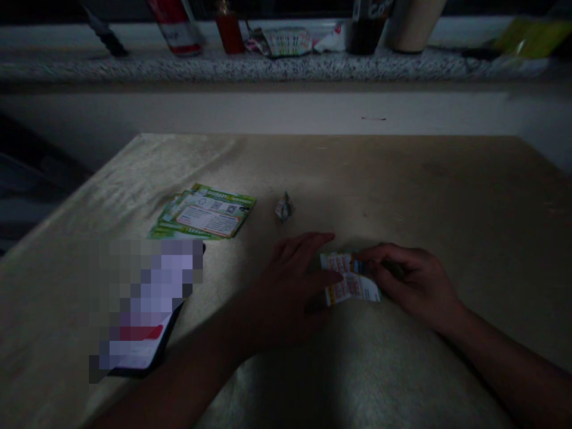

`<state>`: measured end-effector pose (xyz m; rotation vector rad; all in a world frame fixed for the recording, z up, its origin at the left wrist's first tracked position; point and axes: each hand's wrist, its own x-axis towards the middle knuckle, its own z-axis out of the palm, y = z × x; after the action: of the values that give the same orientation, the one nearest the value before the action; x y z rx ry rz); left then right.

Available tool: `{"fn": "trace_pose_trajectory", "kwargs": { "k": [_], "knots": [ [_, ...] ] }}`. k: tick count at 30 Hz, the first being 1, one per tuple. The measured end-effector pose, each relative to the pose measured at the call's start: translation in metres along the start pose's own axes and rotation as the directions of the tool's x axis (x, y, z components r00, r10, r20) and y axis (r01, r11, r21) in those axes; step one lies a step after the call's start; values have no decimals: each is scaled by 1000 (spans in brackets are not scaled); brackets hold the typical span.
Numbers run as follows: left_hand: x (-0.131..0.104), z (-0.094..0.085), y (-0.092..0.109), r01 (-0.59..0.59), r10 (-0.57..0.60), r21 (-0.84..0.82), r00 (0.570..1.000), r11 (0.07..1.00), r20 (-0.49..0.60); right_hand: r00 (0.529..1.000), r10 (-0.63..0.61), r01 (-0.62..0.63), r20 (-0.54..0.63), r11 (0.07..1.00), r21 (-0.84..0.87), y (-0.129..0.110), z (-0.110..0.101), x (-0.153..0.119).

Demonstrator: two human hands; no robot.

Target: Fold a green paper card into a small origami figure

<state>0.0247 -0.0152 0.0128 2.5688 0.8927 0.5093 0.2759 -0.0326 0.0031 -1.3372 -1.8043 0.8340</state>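
A small printed paper slip, white with orange and reddish print, lies bent on the table in front of me. My right hand pinches its upper right edge between thumb and fingers, where a small dark blue patch shows. Over the slip's left side reaches my left hand, its fingers stretched apart, one fingertip resting on the paper. Beyond my left hand stands a small folded, printed paper piece with pointed ends.
Green-edged printed cards lie in a loose stack at the left. Nearer to me is a phone, its screen partly pixelated. Bottles, including a red one, and a crumpled wrapper line the speckled sill behind the table.
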Motion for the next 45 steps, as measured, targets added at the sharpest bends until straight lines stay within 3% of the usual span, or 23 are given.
{"fn": "trace_pose_trajectory", "kwargs": {
  "k": [10, 17, 27, 32, 39, 45],
  "knots": [
    [2, 7, -5, -70, 70, 5, 997, 998, 13, 991, -103, 108, 82, 993, -51, 0, 1, 2],
    [4, 0, -3, -63, 65, -51, 997, 997, 43, 975, -195, 205, 111, 975, -89, -2, 1, 4],
    [7, 11, -6, -57, 59, -44, 997, 997, 54, 944, -269, 300, 193, 942, -153, -4, 1, 5],
    [6, 13, -8, -44, 51, -160, 998, 986, 42, 941, -297, 315, 163, 945, -93, -3, 2, 2],
    [6, 5, -5, 145, -109, -401, 988, 905, 112, 907, -405, 418, 116, 897, -140, -4, 5, -1],
    [7, 4, -4, 119, -89, -465, 992, 877, 86, 861, -498, 508, 100, 846, -163, -7, 4, -3]
  ]
}}
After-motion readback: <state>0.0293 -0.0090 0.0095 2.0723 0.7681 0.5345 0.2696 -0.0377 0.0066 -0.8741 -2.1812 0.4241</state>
